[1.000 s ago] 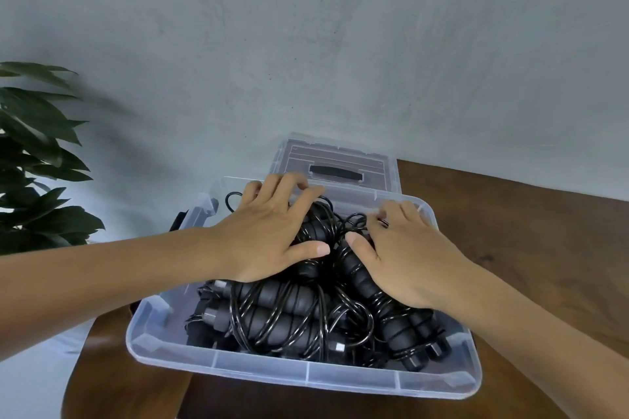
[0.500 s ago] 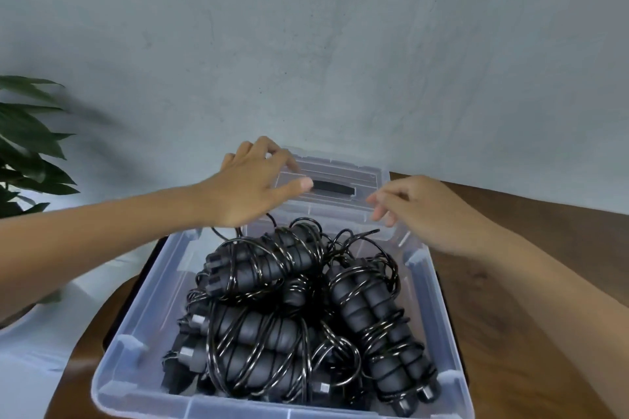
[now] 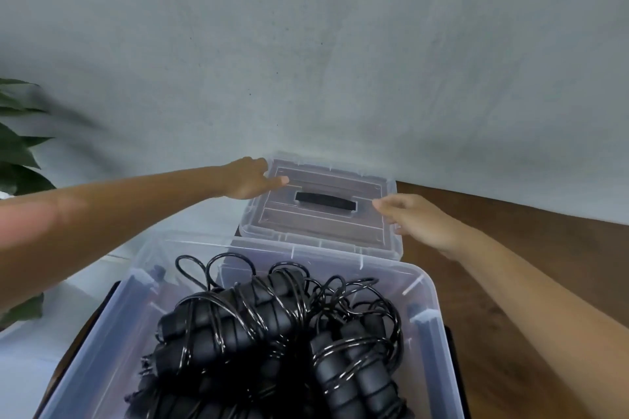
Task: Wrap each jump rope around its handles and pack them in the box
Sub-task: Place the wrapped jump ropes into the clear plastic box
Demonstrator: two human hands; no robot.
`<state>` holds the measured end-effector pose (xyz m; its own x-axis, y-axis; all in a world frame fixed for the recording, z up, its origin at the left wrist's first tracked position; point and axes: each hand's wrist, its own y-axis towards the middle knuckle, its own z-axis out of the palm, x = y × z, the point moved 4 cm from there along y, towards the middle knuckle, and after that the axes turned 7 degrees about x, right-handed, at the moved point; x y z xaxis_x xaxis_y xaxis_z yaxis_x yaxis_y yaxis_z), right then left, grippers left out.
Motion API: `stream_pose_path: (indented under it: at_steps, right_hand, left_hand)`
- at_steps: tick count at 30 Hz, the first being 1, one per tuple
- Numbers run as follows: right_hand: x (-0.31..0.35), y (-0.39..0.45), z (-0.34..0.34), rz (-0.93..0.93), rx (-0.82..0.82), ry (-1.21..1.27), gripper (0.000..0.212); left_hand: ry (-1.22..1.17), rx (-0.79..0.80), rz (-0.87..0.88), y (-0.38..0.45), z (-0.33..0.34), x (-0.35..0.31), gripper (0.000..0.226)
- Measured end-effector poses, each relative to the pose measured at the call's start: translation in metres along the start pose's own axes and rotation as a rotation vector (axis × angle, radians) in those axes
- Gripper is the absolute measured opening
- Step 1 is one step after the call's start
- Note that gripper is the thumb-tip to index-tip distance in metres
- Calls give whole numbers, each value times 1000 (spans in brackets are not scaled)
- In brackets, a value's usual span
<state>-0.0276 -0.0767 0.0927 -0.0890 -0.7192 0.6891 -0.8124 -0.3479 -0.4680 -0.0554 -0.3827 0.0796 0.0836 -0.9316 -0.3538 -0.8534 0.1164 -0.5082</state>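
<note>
L hand [image 3: 250, 180] grips left edge of lid [image 3: 320, 206], R hand [image 3: 413, 219] touches right edge, fingers relaxed. Wrapped jump ropes [image 3: 272, 337] in box [image 3: 425, 323] on wood tabletop [image 3: 510, 248], grey wall [image 3: 306, 44] behind.

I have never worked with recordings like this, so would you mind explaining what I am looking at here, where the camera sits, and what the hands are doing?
There is no machine here: a person works with two bare hands, and the single camera is worn on their head, looking forward and down. That is why both forearms reach in from the bottom edges.

On a brown wooden table stands a clear plastic box, filled with black jump ropes, each cord wound around its foam handles. Behind the box lies its clear lid, with a black carry handle.

The left hand rests on the lid's far left corner, thumb on top. The right hand is at the lid's right edge; whether it grips yet is unclear. A leafy plant stands at the left.
</note>
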Motion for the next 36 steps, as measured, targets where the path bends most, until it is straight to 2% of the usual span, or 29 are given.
stream_pose_path:
  at_steps: [3,6,9,12,14,17,18,20,21,25,29,33,36]
  right_hand:
    - [-22,27,-3,94,-72,30,61]
    - [-44,48,2,185,-70,91,75]
    - [-63,59,9,298,-93,104,85]
    - [-76,69,14,293,-104,79,88]
    - [-75,72,15,252,-120,149,86]
    - [-69,66,10,248,-220,256,73]
    - [-68,64,5,234,-258,272,63]
    - [-60,54,-4,199,-328,273,30]
    - [-54,48,-9,176,-358,272,24]
    - [-25,17,-28,99,-477,289,22]
    - [-1,-18,-40,6,-575,326,30]
    - [12,-54,-45,-35,-624,320,29]
    - [18,-79,-43,-60,-660,339,44]
  left_hand:
    - [-97,94,-84,19,10,3,83]
    - [-281,166,-126,30,21,3,83]
    - [-507,160,-180,38,27,9,80]
    - [-651,132,-233,43,29,19,82]
    - [-716,151,-249,43,31,22,81]
    - [-757,170,-274,38,30,23,81]
    - [-770,167,-271,35,29,22,80]
    - [-776,143,-243,28,22,19,77]
    - [-779,128,-229,23,17,18,75]
    - [-804,80,-163,3,-3,10,67]
    - [-803,14,-75,-20,-25,0,73]
    - [-794,2,15,-52,-36,-11,76]
    - [-759,-36,77,-80,-40,-21,69]
